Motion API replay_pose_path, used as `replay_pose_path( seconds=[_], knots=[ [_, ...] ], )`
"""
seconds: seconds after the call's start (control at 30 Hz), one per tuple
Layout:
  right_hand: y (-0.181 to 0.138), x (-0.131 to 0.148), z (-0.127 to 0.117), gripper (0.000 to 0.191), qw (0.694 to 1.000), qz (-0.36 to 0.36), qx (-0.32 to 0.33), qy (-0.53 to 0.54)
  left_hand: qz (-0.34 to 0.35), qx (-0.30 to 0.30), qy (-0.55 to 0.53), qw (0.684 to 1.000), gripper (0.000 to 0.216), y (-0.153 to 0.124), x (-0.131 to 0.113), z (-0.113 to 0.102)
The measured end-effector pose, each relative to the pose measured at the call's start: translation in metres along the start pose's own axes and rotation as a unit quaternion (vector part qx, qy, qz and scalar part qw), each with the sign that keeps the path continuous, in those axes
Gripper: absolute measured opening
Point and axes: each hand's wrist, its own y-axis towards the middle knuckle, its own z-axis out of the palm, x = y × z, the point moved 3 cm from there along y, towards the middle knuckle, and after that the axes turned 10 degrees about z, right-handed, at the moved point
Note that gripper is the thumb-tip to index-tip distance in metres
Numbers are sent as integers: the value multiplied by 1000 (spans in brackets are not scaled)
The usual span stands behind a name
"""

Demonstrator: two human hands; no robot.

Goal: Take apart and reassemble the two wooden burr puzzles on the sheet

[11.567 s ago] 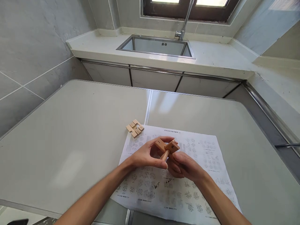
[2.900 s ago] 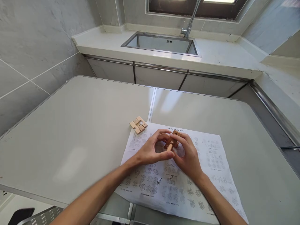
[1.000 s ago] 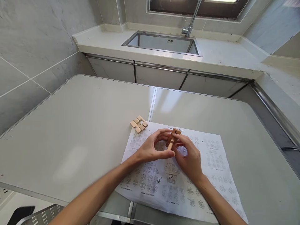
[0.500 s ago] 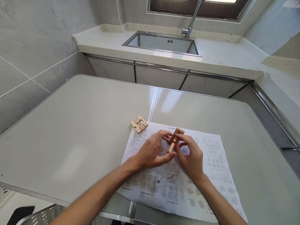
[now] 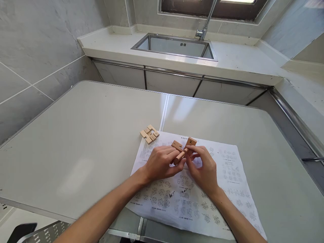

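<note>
My left hand (image 5: 162,162) is closed around a reddish-brown wooden puzzle piece (image 5: 177,145) with dark marks, which sticks out beyond its fingers. In my right hand (image 5: 204,167), finger and thumb pinch another wooden puzzle piece (image 5: 191,141) marked "2". A rounded wooden bar (image 5: 179,158) runs between both hands, its near end by my left thumb. The pieces meet or lie very close; fingers hide where they join. Both hands are above a printed instruction sheet (image 5: 220,192) with rows of small diagrams.
A joined cluster of pale notched wooden pieces (image 5: 150,134) lies at the sheet's far left corner. The light table (image 5: 76,141) has a seam down its middle. Beyond it are a counter (image 5: 243,55), a steel sink (image 5: 174,44) and a faucet (image 5: 202,33).
My left hand has turned over, knuckles now more upward, bringing its marked piece into view. The rounded bar has tilted toward the left. The piece marked "2" has shifted slightly left.
</note>
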Motion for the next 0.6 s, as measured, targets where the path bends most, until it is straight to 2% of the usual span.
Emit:
replay_pose_path(
  seconds=[0.13,0.37,0.6],
  knots=[
    [-1,1,2,29,1000,-10,21,11,-7,-1,12,1000,34,0,0,-1],
    [-2,3,3,38,1000,3,12,15,-1,-10,14,1000,33,1,1,-2],
    [-2,3,3,39,1000,13,10,8,4,-11,27,1000,32,1,1,-2]
  ],
)
